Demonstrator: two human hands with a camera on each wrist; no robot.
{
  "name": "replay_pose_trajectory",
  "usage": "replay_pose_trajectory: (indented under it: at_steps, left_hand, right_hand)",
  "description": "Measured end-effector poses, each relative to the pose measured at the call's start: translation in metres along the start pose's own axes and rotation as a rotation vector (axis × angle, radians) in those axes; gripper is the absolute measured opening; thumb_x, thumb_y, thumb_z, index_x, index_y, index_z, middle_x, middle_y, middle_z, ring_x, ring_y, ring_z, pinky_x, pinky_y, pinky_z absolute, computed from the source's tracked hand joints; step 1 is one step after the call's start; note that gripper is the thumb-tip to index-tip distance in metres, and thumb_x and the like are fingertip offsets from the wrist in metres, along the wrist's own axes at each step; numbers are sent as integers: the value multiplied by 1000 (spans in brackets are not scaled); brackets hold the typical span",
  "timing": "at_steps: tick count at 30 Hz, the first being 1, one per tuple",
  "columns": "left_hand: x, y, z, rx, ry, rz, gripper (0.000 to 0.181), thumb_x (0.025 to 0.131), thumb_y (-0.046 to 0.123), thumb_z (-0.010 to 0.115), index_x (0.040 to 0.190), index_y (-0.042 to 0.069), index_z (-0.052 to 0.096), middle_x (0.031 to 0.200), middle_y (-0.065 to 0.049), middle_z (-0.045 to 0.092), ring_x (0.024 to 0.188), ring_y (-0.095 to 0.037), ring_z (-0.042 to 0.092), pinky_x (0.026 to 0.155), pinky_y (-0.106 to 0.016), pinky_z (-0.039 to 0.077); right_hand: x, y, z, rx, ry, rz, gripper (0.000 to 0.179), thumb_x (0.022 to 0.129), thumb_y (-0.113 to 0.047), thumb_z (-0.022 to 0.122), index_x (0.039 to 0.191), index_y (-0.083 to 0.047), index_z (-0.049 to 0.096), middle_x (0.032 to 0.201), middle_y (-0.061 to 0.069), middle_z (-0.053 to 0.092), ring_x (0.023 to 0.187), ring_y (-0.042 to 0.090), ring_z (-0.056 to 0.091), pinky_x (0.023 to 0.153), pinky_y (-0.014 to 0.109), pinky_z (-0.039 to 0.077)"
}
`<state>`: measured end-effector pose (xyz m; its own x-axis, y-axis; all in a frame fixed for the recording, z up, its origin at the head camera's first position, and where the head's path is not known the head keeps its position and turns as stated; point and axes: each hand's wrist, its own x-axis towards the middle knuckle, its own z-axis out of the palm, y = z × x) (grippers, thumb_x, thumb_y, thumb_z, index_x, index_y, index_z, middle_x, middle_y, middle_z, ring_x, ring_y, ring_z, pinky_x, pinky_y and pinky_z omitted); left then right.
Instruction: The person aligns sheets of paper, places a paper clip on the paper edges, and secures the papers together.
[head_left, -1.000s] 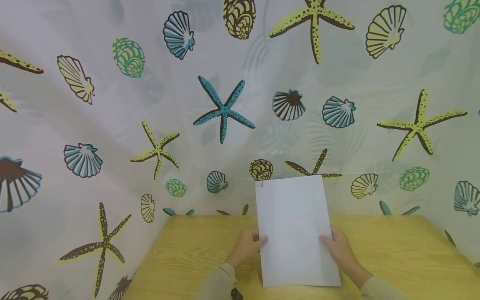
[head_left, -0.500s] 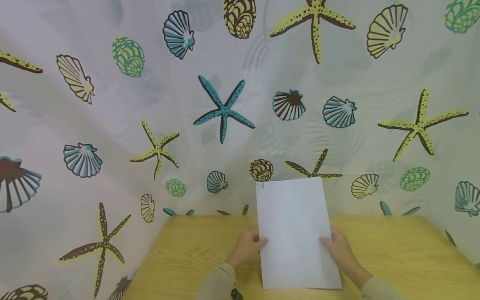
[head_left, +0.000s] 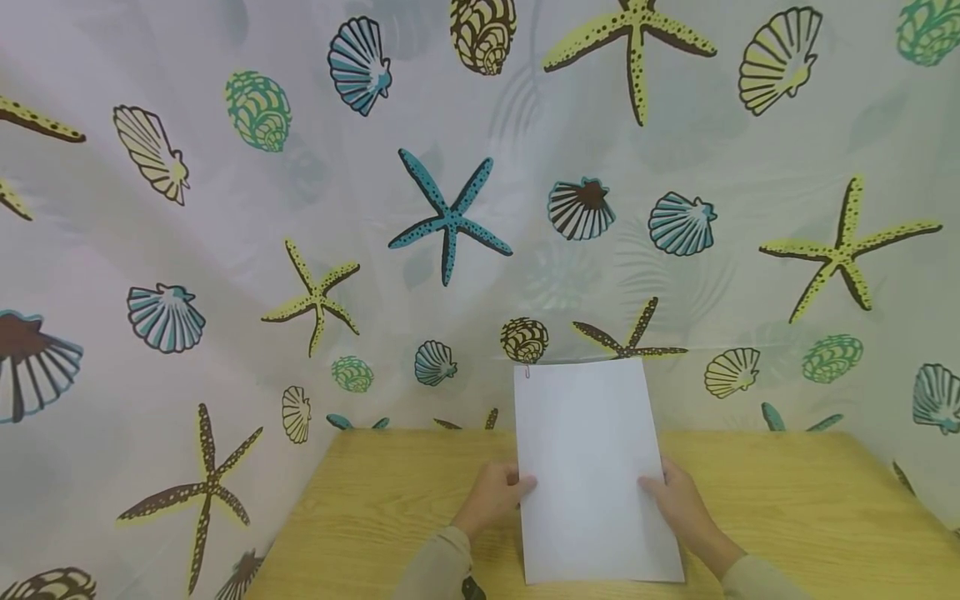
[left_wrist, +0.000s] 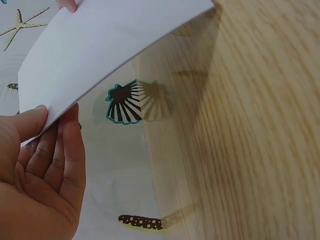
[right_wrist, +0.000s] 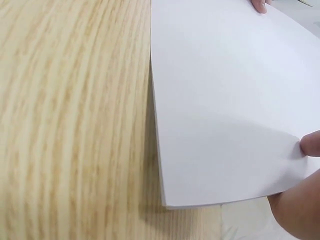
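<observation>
A thin stack of blank white paper (head_left: 588, 483) is held tilted up over the wooden table, with a small reddish paper clip (head_left: 527, 372) at its top left corner. My left hand (head_left: 493, 496) pinches the left edge, thumb on the front; in the left wrist view its fingers (left_wrist: 70, 160) lie behind the sheets. On the opposite edge, my right hand (head_left: 684, 507) grips the stack, its thumb (right_wrist: 311, 144) pressing the front face in the right wrist view. Most of the right fingers are hidden behind the paper. Whether the lower edge touches the table is hard to tell.
The light wooden table (head_left: 787, 508) extends on both sides of the paper. Behind it and at the sides hangs a pale curtain (head_left: 480, 308) printed with starfish and shells.
The paper has sunk slightly, its top and bottom edges a little lower in the head view. Both hands keep their hold at nearly the same places.
</observation>
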<state>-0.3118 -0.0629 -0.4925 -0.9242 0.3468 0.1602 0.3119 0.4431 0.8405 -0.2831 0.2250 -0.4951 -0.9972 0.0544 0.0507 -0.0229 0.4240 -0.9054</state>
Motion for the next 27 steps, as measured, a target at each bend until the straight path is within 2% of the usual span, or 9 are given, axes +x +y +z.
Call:
replay_pose_trajectory:
  at_steps: [4,11,17,27]
  left_hand:
    - [0,0,0,-9,-2,-5,21,93,20,61,97,1,70,88,-4,70,74,-11,64,64,-28,54]
    - [-1,1,2,-36,-26,-36,23,92,20,62,104,1,69,92,-4,70,79,-13,65,64,-28,55]
    - [-2,1,2,-42,-33,-26,24,92,19,62,105,0,68,93,-6,70,80,-15,66,66,-30,56]
    - [-1,1,5,-61,-44,-70,22,91,19,64,103,1,69,88,-3,69,75,-13,65,65,-30,55]
  right_hand:
    - [1,2,0,-18,9,0,53,94,-6,46,135,21,26,137,39,30,125,52,34,100,58,32]
    - [1,3,0,-33,-1,3,53,94,-6,46,135,21,27,138,39,29,126,53,31,101,58,30]
    - [2,6,-1,-45,-8,10,56,93,-7,46,136,21,24,139,39,27,127,52,28,103,58,27]
    - [-4,0,1,-51,-14,-22,54,92,-5,46,136,20,26,136,40,32,123,53,36,98,59,34]
